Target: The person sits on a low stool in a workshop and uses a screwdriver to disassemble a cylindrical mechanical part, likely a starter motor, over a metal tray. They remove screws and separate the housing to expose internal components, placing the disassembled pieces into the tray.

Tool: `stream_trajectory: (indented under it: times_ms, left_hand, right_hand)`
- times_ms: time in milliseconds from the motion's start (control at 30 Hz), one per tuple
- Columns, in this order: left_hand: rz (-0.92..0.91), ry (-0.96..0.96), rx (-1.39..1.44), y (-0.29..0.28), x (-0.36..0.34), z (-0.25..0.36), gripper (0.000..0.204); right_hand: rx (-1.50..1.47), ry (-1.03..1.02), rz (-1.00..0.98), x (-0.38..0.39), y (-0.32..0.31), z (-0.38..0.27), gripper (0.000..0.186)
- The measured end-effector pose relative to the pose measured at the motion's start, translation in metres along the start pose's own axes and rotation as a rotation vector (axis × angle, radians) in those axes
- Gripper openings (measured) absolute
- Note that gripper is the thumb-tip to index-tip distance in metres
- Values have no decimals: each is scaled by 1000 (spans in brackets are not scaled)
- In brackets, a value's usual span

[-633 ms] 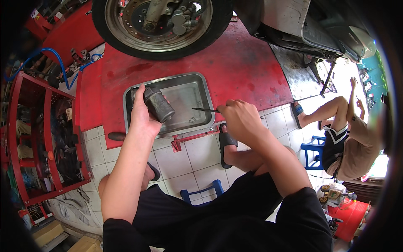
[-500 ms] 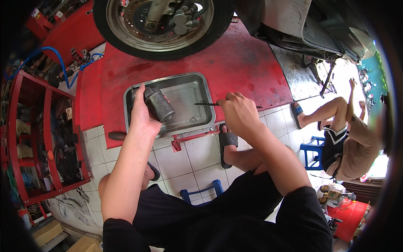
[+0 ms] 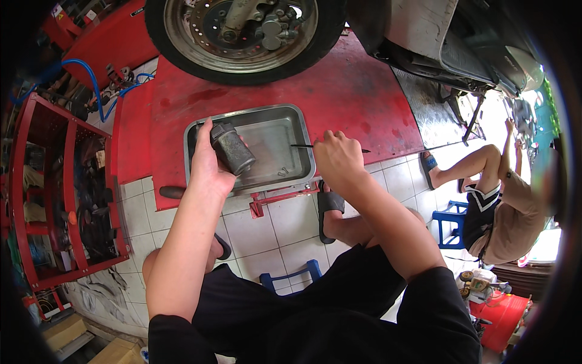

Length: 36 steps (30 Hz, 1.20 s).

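Note:
My left hand [image 3: 209,161] is closed around a dark grey cylindrical metal part [image 3: 233,150], held tilted over the left side of a shallow metal tray [image 3: 307,151]. The part's lower end points toward the tray's front edge. To its right, my right hand [image 3: 338,155] grips a thin black stick-like tool [image 3: 301,145] near the tray's right rim. One end of that tool reaches left over the tray, and the other pokes out past my knuckles. A few small screws [image 3: 282,171] lie on the tray's bottom.
The tray sits on a red lift platform [image 3: 364,91]. A motorbike wheel [image 3: 242,76] stands beyond it. A red shelf rack [image 3: 76,200] is at left, and a dark handle [image 3: 172,192] sticks out beside the tray. At right another person sits by a blue stool [image 3: 447,224].
My right hand has come slightly left, closer to the tray, and the black tool has turned a little. The left hand still holds the metal part. The whole view has shifted slightly.

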<state>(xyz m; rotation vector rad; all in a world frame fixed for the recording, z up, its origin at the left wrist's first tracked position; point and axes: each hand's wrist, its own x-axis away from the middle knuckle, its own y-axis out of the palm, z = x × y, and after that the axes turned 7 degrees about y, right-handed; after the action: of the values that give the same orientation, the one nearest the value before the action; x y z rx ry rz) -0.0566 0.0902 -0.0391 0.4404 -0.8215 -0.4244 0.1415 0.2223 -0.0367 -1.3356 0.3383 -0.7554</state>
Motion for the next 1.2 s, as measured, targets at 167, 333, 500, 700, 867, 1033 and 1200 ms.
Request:
stream_trajectory:
  times_ms: [167, 333, 500, 700, 867, 1033, 1200]
  left_hand:
    - [-16, 4, -1, -3, 0, 1, 49]
    - [-5, -3, 3, -3, -1, 0, 49]
    - [-3, -10, 7, -2, -1, 0, 49]
    - [-5, -6, 13, -3, -4, -1, 47]
    - [-3, -19, 2, -2, -6, -4, 48]
    - [1, -31, 13, -1, -9, -8, 48]
    - [14, -31, 10, -1, -7, -8, 48]
  right_hand:
    - [25, 6, 6, -1, 0, -3, 11]
    - [28, 15, -22, -2, 1, -6, 11]
    - [47, -10, -63, 1, -5, -4, 10]
    - [49, -45, -134, 15, -22, -2, 8]
    - [12, -78, -160, 26, -28, 2, 8]
    - [18, -85, -129, 33, -28, 6, 8]
    - [-48, -91, -104, 40, -36, 12, 8]
